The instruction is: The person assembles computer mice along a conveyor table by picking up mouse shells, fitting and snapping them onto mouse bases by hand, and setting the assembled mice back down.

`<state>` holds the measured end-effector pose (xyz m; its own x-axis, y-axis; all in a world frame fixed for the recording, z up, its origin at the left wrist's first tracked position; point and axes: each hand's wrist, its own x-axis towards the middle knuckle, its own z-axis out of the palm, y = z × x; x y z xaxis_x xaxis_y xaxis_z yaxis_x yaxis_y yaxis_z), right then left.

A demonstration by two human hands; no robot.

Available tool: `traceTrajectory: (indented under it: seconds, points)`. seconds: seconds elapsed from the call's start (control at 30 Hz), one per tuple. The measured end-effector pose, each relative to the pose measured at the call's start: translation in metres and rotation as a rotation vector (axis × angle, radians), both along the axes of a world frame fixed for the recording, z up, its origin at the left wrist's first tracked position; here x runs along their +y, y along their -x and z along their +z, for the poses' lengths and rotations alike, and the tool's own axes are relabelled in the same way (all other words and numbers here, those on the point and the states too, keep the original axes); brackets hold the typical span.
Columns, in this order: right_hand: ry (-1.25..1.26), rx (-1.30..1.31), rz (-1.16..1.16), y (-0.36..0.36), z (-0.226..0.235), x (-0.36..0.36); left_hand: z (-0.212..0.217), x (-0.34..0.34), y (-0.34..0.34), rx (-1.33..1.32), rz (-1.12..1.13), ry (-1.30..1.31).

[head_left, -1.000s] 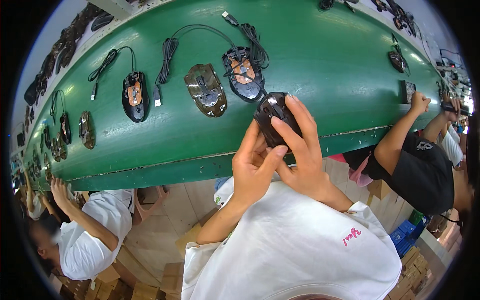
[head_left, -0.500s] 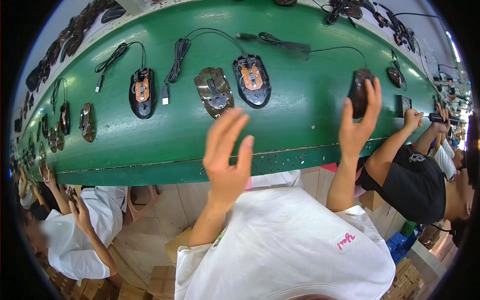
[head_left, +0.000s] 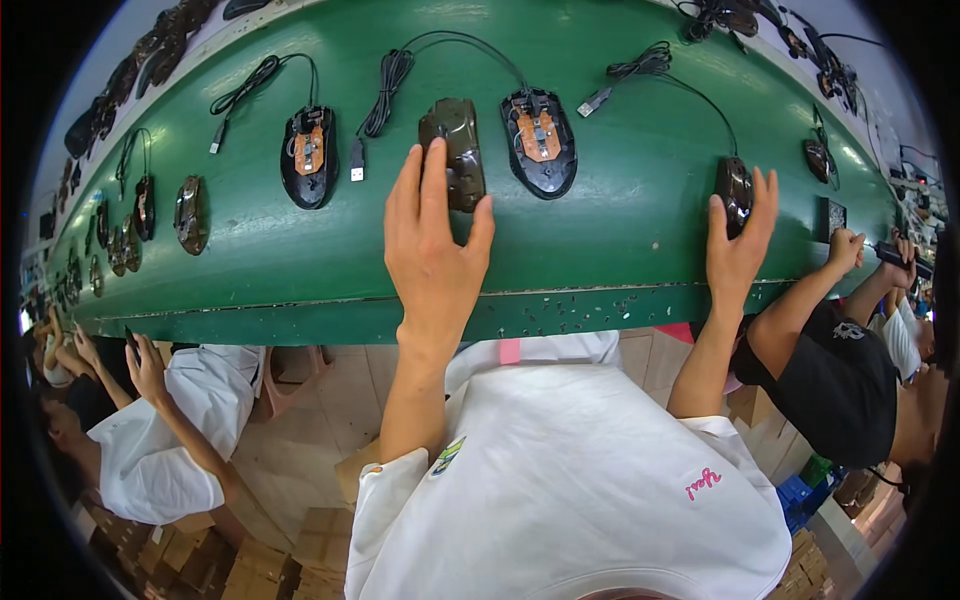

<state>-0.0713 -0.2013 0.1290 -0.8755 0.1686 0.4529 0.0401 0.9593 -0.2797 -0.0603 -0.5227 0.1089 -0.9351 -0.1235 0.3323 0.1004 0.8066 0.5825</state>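
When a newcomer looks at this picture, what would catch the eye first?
Probably the long green worktable, curving across the view. On it, two opened computer mice with orange circuit boards lie either side of a translucent brown mouse shell, which the left hand partly covers. Farther right, the right hand frames a closed dark mouse.

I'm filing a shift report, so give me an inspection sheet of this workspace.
Surface: green worktop, specks along its front face.
Job's things: brown translucent shell; closed dark mouse; opened mouse right of the shell, another left.
Clutter: dark parts along the far side.
Hands: left hand, fingers over the shell, grip unclear; right hand at the closed mouse, fingers spread.
Cables: bundled cable attached to the closed mouse.
Surroundings: co-workers either side; cardboard boxes below.
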Motion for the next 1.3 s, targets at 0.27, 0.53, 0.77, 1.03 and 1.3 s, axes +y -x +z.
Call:
traceTrajectory:
  seconds: [0.27, 0.53, 0.77, 1.03, 1.3]
  points:
    - [0.77, 0.055, 0.378, -0.018, 0.02, -0.075, 0.01, -0.016, -0.029, -0.227, -0.042, -1.506]
    - [1.393, -0.243, 0.661, -0.023, 0.042, -0.148, 0.035, 0.001, -0.058, -0.293, -0.2, -1.819]
    - [1.49, -0.257, 0.672, -0.028, 0.046, -0.154, 0.038, 0.003, -0.067, -0.214, -0.273, -1.469]
    - [1.462, -0.284, 0.667, -0.029, 0.05, -0.154, 0.041, 0.003, -0.074, -0.068, -0.334, -1.2]
    - [1.377, 0.012, 0.832, -0.036, 0.042, -0.149, 0.052, 0.008, -0.07, 0.288, -0.451, -0.597]
